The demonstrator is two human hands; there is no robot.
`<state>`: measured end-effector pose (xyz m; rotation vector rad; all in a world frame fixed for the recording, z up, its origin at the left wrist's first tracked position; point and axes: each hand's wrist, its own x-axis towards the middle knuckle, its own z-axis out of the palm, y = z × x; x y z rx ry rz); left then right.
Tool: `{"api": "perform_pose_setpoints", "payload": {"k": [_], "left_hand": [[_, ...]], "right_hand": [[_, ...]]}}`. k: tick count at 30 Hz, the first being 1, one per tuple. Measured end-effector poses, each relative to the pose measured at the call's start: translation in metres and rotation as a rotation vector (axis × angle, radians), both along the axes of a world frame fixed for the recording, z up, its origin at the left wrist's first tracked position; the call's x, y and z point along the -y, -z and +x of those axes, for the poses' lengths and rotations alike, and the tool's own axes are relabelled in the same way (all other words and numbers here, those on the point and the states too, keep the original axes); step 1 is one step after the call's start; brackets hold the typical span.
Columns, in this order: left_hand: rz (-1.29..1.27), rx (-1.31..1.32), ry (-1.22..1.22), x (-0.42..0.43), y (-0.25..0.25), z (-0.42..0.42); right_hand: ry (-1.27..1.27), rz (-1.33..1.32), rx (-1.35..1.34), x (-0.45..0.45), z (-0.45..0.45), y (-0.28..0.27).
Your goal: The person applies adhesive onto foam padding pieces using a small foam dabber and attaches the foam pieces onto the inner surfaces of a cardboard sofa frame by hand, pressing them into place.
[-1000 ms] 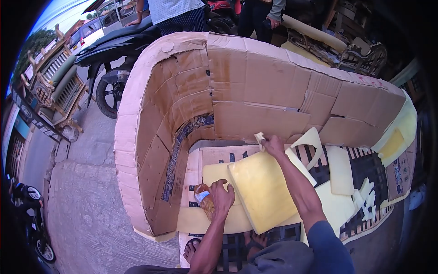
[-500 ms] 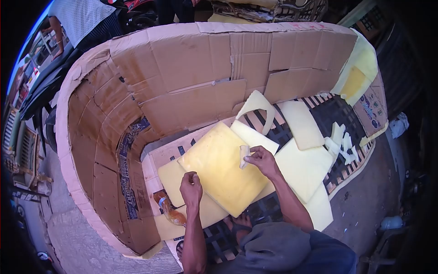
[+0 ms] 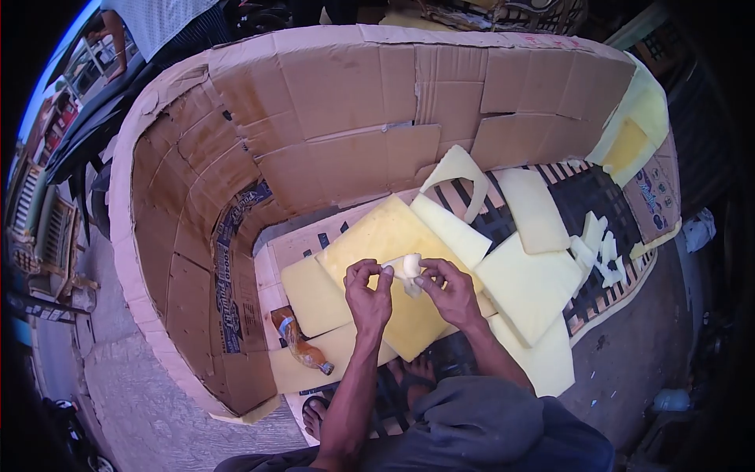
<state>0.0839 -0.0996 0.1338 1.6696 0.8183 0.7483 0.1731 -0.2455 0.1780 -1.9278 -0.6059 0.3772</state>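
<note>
A small pale roll of foam or similar material [image 3: 407,267] is held between my two hands, above a large yellow foam sheet [image 3: 393,236]. My left hand [image 3: 368,295] pinches its left end with thumb and fingers. On the right end, my right hand [image 3: 451,291] is closed in a pinch too. A plastic bottle with orange-brown contents [image 3: 303,346] lies on its side on a flat foam piece [image 3: 338,354], left of my left hand. More foam sheets [image 3: 528,287] lie to the right of my hands.
A curved cardboard-covered backrest [image 3: 314,94] rises around the left and far sides. The slatted base with black webbing [image 3: 582,200] shows at the right, with foam scraps [image 3: 602,248] on it. A person in a patterned top [image 3: 157,23] stands behind the backrest. My sandaled foot [image 3: 314,413] is below.
My left hand has moved right and up and now grips the pale piece, which my right hand held alone before. Earlier, my left hand was at the bottle. The view has shifted.
</note>
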Motion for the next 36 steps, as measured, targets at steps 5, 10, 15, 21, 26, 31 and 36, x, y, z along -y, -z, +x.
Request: {"api": "perform_pose_setpoints", "payload": {"k": [5, 10, 15, 21, 26, 31, 36], "left_hand": [[-0.156, 0.240, -0.147, -0.018, -0.014, -0.006], [-0.352, 0.440, -0.094, -0.035, -0.065, -0.006], [-0.094, 0.524, -0.158, -0.046, -0.105, -0.009], [-0.173, 0.803, -0.215, -0.062, -0.181, -0.015], [-0.026, 0.794, -0.344, -0.064, -0.196, -0.044], [-0.024, 0.691, -0.608, -0.117, -0.169, -0.106], [0.089, 0.641, -0.524, -0.102, -0.170, -0.114]], "right_hand": [[0.008, 0.103, 0.083, -0.006, 0.014, -0.017], [-0.242, 0.109, 0.049, -0.027, 0.034, -0.095], [-0.208, 0.003, 0.043, -0.059, 0.043, -0.188], [0.055, 0.295, 0.124, -0.105, 0.024, -0.265], [0.211, 0.407, 0.178, -0.113, 0.017, -0.261], [0.232, 0.577, 0.164, -0.093, 0.015, -0.251], [-0.283, 0.213, 0.305, -0.137, -0.057, -0.246]]}}
